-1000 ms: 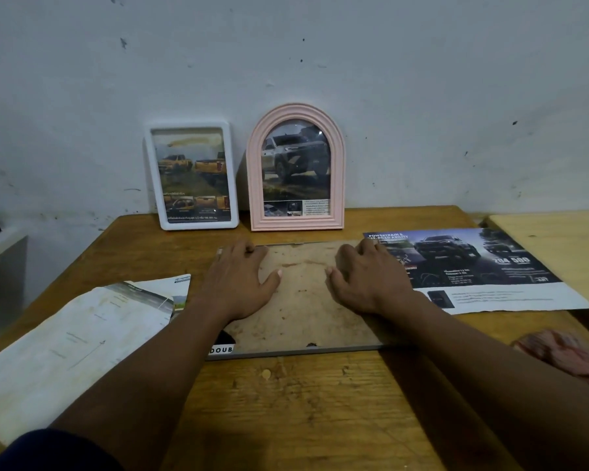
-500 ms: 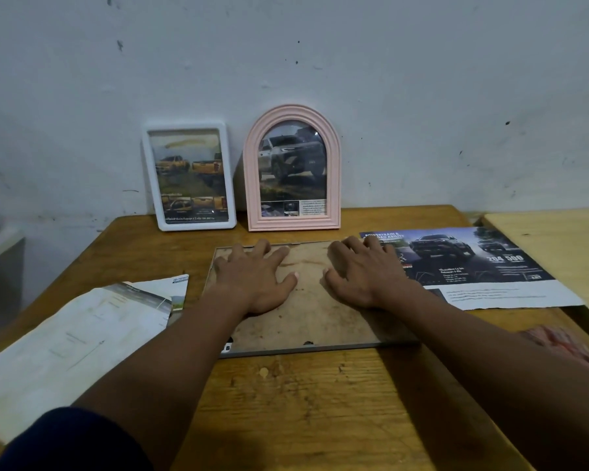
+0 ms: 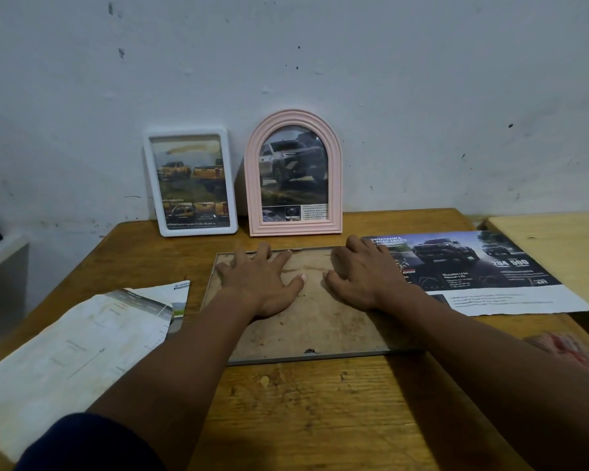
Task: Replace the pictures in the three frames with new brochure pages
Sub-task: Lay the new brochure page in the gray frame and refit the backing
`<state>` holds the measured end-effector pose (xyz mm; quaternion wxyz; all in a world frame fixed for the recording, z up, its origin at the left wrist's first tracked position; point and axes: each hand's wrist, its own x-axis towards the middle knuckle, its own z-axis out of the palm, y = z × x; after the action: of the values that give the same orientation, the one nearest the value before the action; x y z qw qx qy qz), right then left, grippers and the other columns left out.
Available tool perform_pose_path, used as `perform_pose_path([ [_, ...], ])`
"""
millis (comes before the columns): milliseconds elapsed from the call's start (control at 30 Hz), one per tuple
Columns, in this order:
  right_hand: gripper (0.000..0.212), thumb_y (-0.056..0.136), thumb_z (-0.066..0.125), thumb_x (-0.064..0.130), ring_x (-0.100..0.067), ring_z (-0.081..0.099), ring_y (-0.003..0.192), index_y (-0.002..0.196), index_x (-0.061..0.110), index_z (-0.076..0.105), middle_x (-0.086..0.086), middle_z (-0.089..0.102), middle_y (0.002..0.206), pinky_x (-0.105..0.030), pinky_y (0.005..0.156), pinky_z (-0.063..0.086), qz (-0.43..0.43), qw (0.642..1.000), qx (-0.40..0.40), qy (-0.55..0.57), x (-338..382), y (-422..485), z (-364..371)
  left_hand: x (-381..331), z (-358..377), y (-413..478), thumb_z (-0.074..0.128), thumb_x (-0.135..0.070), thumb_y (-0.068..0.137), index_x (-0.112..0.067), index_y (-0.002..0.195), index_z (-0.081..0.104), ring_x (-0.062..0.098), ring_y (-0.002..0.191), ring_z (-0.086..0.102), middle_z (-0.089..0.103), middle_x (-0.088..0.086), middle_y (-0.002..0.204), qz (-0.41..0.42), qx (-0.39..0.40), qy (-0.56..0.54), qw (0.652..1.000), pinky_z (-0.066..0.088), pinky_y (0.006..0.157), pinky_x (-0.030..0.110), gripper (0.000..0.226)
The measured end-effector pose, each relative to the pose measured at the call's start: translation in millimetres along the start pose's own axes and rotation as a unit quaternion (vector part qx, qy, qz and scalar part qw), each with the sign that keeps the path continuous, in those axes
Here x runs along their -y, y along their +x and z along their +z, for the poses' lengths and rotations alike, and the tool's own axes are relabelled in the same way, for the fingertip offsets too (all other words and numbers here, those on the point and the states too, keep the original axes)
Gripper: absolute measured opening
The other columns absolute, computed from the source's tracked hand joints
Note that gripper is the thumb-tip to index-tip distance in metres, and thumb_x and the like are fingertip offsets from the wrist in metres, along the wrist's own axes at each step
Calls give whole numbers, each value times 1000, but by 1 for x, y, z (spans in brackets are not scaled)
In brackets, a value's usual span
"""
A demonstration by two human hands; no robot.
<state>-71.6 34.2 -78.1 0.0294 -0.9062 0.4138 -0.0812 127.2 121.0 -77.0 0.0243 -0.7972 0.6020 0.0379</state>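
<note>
Picture frame, face down, long axis along bench front edge; left hand, fingers spread, right hand, fingers closer together, both pressing backing board

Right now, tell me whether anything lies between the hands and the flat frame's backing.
Nothing visible does. The left hand and the right hand both rest directly on the backing of the frame lying face down on the table. The brochure page lies to the right, not over the backing.

Thin gray frame face-down, flat
</note>
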Motion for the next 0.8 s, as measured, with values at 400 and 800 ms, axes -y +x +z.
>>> perform_pose_path([
  [400,64,93,32,62,-26,51,120,127,13,55,-10,53,129,-43,100,43,102,992,-70,-16,5,-20,11,0,18,-7,21,-81,90,-49,151,29,37,146,20,32,-5,155,-23,-92,-54,994,16,116,65,70],
  [800,51,97,56,40,-27,55,122,140,12,54,-12,54,141,-37,99,46,118,980,54,149,-19,-23,-36,-6,3,-15,19,-81,92,-43,161,6,37,156,0,2,-4,171,-6,25,-56,998,-1,119,65,80],
])
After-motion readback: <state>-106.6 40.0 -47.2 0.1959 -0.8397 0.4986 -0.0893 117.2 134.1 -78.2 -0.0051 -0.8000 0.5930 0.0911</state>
